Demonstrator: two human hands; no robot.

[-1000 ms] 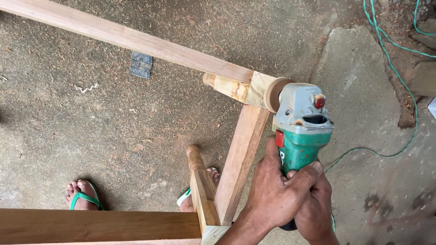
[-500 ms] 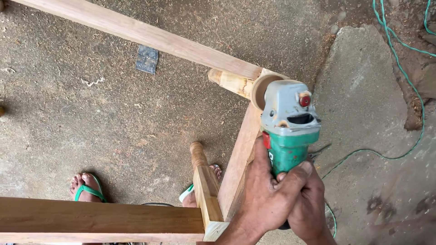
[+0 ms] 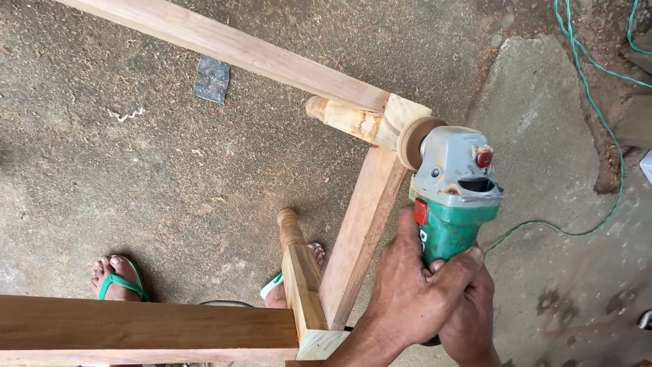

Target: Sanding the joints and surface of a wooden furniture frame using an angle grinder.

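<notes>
2 hands: left hand [image 3: 414, 299] + right hand [image 3: 475, 319] both clenched round 1 green grinder [image 3: 455, 197], disc on wood frame [image 3: 363, 211]; 2 turned legs; concrete floor [image 3: 170, 170], outdoors.

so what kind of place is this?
Likely an open-air carpentry yard: a bare wooden furniture frame being sanded with a green angle grinder, sawdust on rough concrete ground, and a cord trailing across it.

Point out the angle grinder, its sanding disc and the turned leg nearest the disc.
angle grinder [image 3: 456, 175]: head view, on its grey gear housing.
sanding disc [image 3: 411, 141]: head view, on the disc's brown rim.
turned leg [image 3: 339, 117]: head view, on its pale rounded shaft.
</notes>
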